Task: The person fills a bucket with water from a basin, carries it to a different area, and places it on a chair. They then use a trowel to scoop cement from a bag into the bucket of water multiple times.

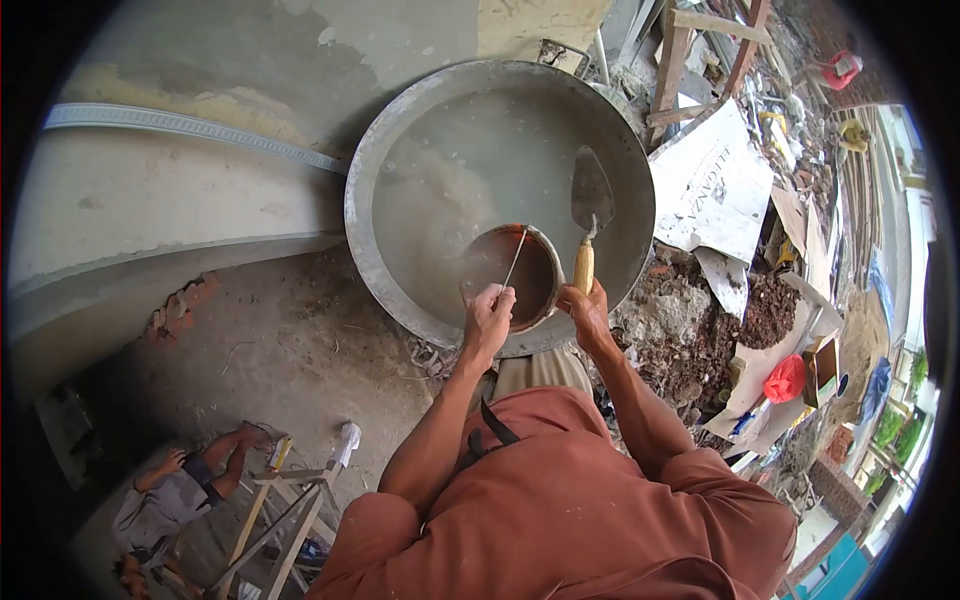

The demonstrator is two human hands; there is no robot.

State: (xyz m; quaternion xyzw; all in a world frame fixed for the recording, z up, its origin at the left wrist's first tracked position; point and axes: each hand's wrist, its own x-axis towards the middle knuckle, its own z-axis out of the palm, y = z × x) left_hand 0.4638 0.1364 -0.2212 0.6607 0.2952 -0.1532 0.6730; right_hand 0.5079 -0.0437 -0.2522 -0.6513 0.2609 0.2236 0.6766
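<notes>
I see both arms stretched forward over a wide round grey metal basin [358,215] of cloudy water. The left hand [488,318] grips the wire handle of a small rusty-brown bucket [553,270] at the near rim. The right hand [588,308] grasps a wooden-handled steel trowel [591,195], blade pointing away. Brick rubble [690,330] lies just beside it.

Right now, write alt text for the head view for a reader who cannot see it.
A person's left hand grips the wire handle of a small bucket while the right hand holds a wooden-handled trowel, both over a wide metal basin of cloudy water. At lower left, another person sits.
</notes>
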